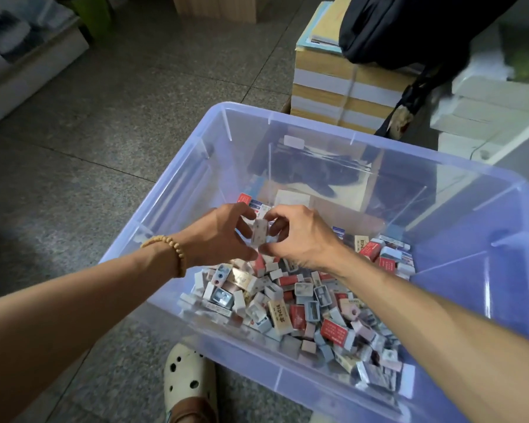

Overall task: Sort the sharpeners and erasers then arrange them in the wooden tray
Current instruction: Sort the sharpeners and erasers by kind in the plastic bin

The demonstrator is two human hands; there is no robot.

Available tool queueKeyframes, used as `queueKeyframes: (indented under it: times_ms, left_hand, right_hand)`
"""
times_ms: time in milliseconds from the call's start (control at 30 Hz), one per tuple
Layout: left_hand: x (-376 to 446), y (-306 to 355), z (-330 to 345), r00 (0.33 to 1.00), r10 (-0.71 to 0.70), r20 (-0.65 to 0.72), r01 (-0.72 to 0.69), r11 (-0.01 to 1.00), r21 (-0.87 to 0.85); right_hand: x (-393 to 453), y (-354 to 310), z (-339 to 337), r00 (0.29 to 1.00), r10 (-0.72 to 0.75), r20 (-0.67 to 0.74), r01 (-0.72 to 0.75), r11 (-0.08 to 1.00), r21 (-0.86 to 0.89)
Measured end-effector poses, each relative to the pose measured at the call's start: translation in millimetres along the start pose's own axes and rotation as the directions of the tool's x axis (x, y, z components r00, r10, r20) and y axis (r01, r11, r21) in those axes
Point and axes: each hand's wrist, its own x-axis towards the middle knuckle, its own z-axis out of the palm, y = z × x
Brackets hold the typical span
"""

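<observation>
Plastic bin (458,190) holds uncounted erasers and sharpeners (303,306); left hand (217,236) and right hand (303,236) both pinch one small block (259,236).

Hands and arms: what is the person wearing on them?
Both arms are bare, with no sleeves showing. The left hand has a bracelet of round tan beads around its wrist. The right hand wears no glove or bracelet, and I can see no ring on it.

Bin (287,116) open-topped; far half of floor bare, reachable from above. Near half heaped with erasers and sharpeners (303,309). Both hands crowd the centre.
</observation>
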Motion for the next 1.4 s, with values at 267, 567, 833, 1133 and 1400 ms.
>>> queueKeyframes:
  times_ms: [267, 567, 833, 1133, 1400]
  left_hand:
    - [19, -12, 15, 0.986, 0.003, 0.169, -0.044, 0.97, 0.237]
    - [18, -14, 22, 0.98, -0.036, 0.198, -0.018, 0.964, 0.267]
    - [32, -13, 29, 0.959, -0.014, 0.284, -0.047, 0.978, 0.205]
    - [50, -8, 44, 0.88, -0.054, 0.472, -0.08, 0.962, 0.26]
    - [57, -14, 45, 0.895, 0.025, 0.446, -0.13, 0.97, 0.207]
  right_hand:
    - [68, 37, 43, 0.986, 0.028, -0.162, -0.065, 0.972, -0.228]
    - [74, 48, 58, 0.985, -0.049, -0.163, 0.002, 0.961, -0.276]
    - [71, 44, 38, 0.995, 0.042, -0.089, -0.069, 0.942, -0.328]
    - [9, 35, -16, 0.885, 0.24, 0.4, -0.095, 0.932, -0.349]
    - [-9, 40, 10, 0.782, 0.354, 0.513, -0.094, 0.881, -0.464]
